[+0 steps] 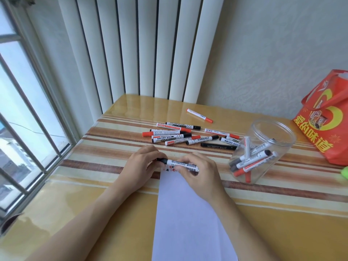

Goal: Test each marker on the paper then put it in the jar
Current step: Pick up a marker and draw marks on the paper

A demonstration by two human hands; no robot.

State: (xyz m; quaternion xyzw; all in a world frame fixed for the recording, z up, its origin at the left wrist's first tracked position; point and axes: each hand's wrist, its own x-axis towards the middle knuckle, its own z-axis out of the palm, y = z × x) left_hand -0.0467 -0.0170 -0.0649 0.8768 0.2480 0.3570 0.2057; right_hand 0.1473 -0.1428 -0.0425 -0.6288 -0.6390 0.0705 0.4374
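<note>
While held level, marker (181,164) between both hands' fingers (185,162), above paper (188,213)

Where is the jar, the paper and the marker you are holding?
jar (278,132), head view, clear rim.
paper (186,213), head view, bare middle.
marker (181,164), head view, white barrel label.

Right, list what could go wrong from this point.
The left hand grips the black cap end while the right hand holds the white whiteboard marker over the white paper sheet; a sudden cap pull could smear ink on fingers or on the striped tablecloth. The clear plastic jar looks tilted, so dropping a marker in might roll it. The loose marker pile could mix with tested ones.
</note>
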